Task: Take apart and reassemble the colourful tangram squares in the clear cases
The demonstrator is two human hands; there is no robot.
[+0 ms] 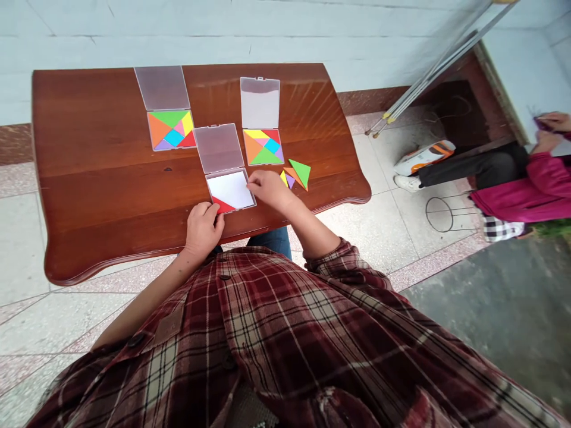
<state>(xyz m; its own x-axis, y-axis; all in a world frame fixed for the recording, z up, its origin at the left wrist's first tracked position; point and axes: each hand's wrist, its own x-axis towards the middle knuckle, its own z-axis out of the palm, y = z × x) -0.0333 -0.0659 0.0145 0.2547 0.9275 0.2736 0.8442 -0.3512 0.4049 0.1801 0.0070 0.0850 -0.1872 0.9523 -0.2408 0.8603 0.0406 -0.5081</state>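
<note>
Left grip (203, 229) sat loosely curled on near edge of open clear tangram case (218, 148), touching it; lone red triangle (222, 205) lay in its white tray. Right grip (267, 190) was pressed together over tray, pinch unclear; loose tangram pieces (295, 174) lay just beside, on wooden counter (98, 148)

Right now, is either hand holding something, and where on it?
The left hand seems to hold the open plastic case by its near edge. The right hand is over the case, and whether it pinches a piece cannot be told.
</note>
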